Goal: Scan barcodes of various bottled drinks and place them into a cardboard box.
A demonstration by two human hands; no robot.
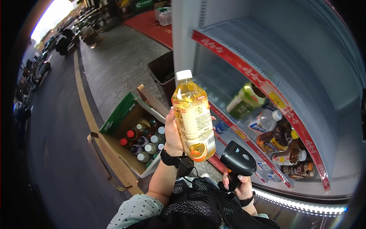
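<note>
From the head camera, your left hand (173,135) holds a bottle (192,118) of pale yellow drink up in front of you. The bottle stands nearly upright, with its white cap at the top and its labelled side turned towards you. Your thumb lies along its left edge and your other fingers wrap round the back, with only their tips showing at the right edge of the label. A dark strap (171,158) circles that wrist.

Your right hand (242,187) is lower and to the right, closed round the grip of a black barcode scanner (238,158). The fingers are curled tight on the handle, nails showing. The scanner's head sits just below and to the right of the bottle's base, close to it but not touching.

Behind the bottle is an open cooler. Its upper shelf (244,45) is bare ribbed metal with a red price strip (232,61) along the front edge. On the shelf below, a green bottle (244,101) lies tilted at the left end. A clear water bottle (267,119) and several brown bottles (284,141) lie further right, towards the cooler's lower right corner. A light strip (301,206) glows along the cooler's bottom edge.

To your left, on the ground, stands an open cardboard box (120,114) with green print, and capped bottles (146,143) stand upright inside it.
</note>
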